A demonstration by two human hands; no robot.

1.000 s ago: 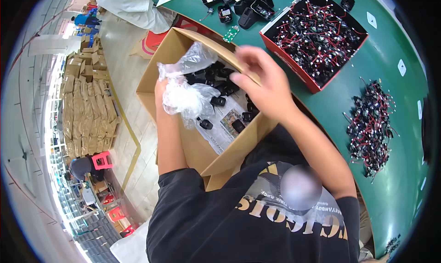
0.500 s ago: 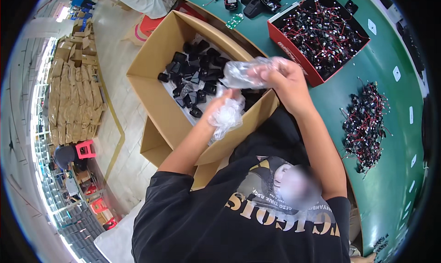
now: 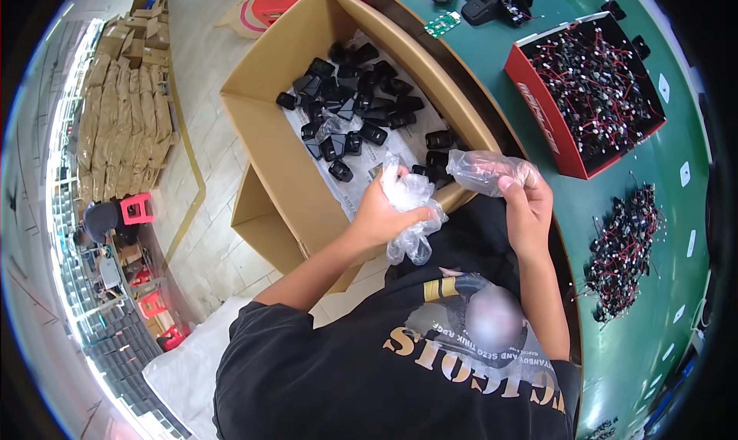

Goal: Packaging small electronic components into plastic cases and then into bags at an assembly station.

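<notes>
A wad of crumpled clear plastic bags (image 3: 416, 198) is gripped in my left hand (image 3: 378, 217), over the near edge of a cardboard box (image 3: 265, 132). My right hand (image 3: 530, 205) pinches another clear plastic bag (image 3: 475, 171) at one end, beside the box's right corner. That bag stretches leftward from the fingers; its inside looks see-through, and I cannot tell whether anything is in it. Inside the box lie many small black plastic housings (image 3: 373, 134) on a whitish liner, with a loose piece of clear film (image 3: 336, 125) among them.
On the green table (image 3: 607, 198) to the right stands a red box (image 3: 546, 121) full of small wired parts. A pile of similar wired parts (image 3: 624, 251) lies nearer. A green circuit board (image 3: 443, 25) and black housings (image 3: 496, 3) sit at the table's far end.
My hands have moved apart; the right has drawn the bag right and nearer to me. The left hand now shows its fingers around the crumpled bags. The whole view has shifted somewhat.
</notes>
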